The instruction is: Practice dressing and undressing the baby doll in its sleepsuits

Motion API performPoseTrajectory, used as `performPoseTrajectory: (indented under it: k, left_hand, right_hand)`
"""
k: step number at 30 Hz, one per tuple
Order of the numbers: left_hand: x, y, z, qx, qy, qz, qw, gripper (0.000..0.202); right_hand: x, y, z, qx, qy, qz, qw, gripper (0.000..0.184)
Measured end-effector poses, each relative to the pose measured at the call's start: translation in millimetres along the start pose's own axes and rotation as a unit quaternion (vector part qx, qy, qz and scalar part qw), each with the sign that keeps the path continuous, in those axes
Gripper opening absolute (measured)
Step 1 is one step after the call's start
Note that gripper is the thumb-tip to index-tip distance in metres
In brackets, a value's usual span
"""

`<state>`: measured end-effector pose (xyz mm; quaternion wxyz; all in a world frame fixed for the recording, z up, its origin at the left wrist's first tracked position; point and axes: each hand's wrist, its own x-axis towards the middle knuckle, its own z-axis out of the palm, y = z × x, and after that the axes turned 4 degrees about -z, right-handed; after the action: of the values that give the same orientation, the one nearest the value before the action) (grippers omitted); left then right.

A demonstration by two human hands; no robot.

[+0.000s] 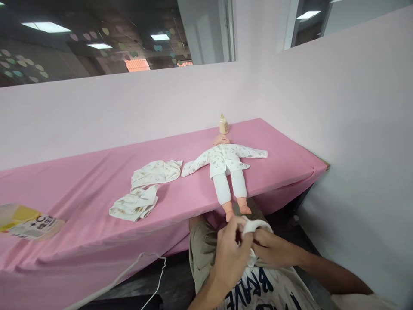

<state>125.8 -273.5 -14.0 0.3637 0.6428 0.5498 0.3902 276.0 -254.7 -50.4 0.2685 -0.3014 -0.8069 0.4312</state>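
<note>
The L hand [230, 249], at lower centre of frame, pinches the edge of a small white cloth [258, 224] w/ its fingertips; the R hand [274, 247], just beside it, is curled upon the same cloth and seems to grip it, but its fingertips are partly hidden, so I can't tell exactly. The cloth is above the person's lap, near the doll's feet. I judge it light, soft, v. limp, not fragile; best to hold it by the edge, w/ both hands, as the middle would sag. Count: 1 white cloth; 1 doll [219, 165] lying on the pink-covered worktop [190, 148], centre right, w/ patterned top and white trousers; 1 bottle [223, 125] behind its head; 2 patterned cloth pieces [158, 173] at centre left (maybe joined, can't tell); 1 printed package [30, 221] at far left; 1 white cable [151, 254], lower left.
</note>
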Motion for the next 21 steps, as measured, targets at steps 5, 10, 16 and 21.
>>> performPoseTrajectory:
  k: [5, 10, 16, 21]
  left_hand:
    - [20.6, -17.1, -34.1, -0.108, 0.098, -0.089, 0.985, 0.015]
    - [33.0, -24.5, -66.4, -0.089, 0.028, -0.077, 0.993, 0.015]
    - [40.0, -17.2, -77.0, 0.053, -0.221, 0.041, 0.973, 0.025]
    - [37.4, -20.7, -70.9, 0.113, -0.243, 0.085, 0.959, 0.026]
  right_hand:
    - [-5.1, -6.2, -31.5, -0.028, -0.143, 0.021, 0.989, 0.023]
    - [-7.9, -9.1, -62.3, -0.068, -0.123, -0.022, 0.99, 0.031]
    - [6.9, -31.9, -93.3, -0.023, -0.017, -0.027, 0.999, 0.035]
    - [13.6, -43.1, -105.0, -0.061, -0.008, -0.028, 0.998, 0.031]
